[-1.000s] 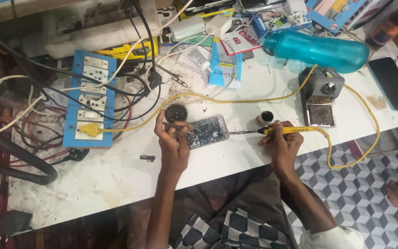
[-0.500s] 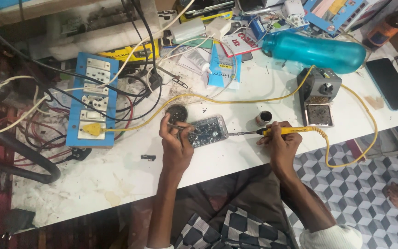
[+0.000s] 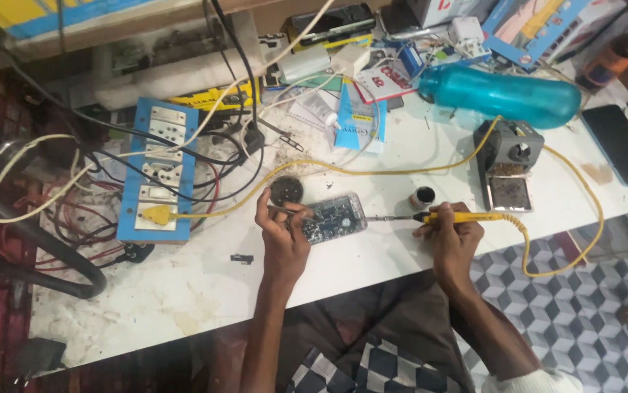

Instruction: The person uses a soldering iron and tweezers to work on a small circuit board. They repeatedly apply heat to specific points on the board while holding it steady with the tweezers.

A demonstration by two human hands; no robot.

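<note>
On white bench (image 3: 183, 291), center: small circuit board in clear casing (image 3: 334, 218) lies flat, long axis roughly L-R. Left hand (image 3: 285, 236) sits at board's left end, fingers curled, pinching thin metal tweezers (image 3: 282, 210) w/ tips toward the board edge; hand touches the board's left side. Right hand (image 3: 453, 236) closed around yellow-handled soldering iron (image 3: 459, 217), pen-style grip, thumb + fingers pressed on the handle. Iron held near level, metal tip pointing left at board's right end; tip looks to be touching or just beside it, can't tell which. Yellow cord (image 3: 583, 218) loops from handle's rear out past bench edge, back up toward grey soldering station (image 3: 509, 164), which stands just right of the hand, behind it. Small round pot w/ dark rim (image 3: 423, 197) between station and board, near the iron. Dark round disc (image 3: 286, 191) just behind left hand. Teal plastic bottle (image 3: 499, 94) lies on its side at back right. Black phone (image 3: 621, 144) flat at far right. Blue switch/socket board (image 3: 160, 171) at left w/ yellow plug (image 3: 155, 214) in it, black + white wires tangled over it. Tiny black part (image 3: 241, 258) loose on bench, left of the left wrist. Person seated, checkered cloth (image 3: 357, 367) on lap.
</note>
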